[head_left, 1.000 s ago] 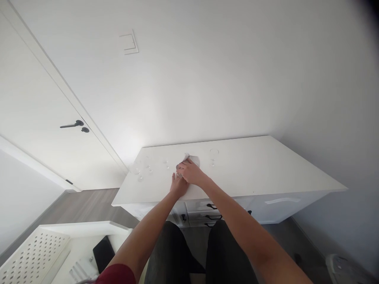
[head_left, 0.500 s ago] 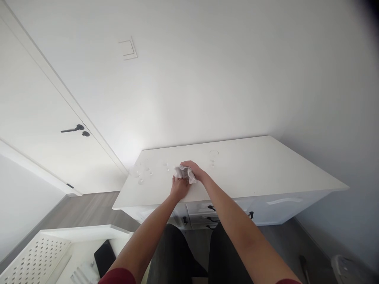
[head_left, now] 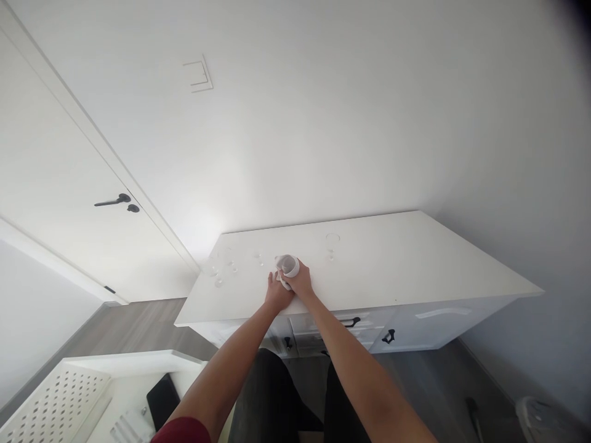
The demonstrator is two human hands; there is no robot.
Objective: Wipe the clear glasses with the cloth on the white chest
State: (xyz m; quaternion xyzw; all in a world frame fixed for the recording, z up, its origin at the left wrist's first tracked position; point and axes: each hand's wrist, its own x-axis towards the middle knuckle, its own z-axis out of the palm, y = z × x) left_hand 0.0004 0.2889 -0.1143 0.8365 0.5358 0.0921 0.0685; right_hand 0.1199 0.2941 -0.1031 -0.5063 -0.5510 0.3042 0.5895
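While the right hand clasps crumpled white cloth around it, a clear, round-mouthed drinking glass is over the white rectangular cabinet top.
Its mouth points up toward the camera, long axis running down toward the left hand, whose grip is too hidden to tell.

Clear stemmed glasses on a white cabinet top

Pale wall, white door, white cabinet, grey floor
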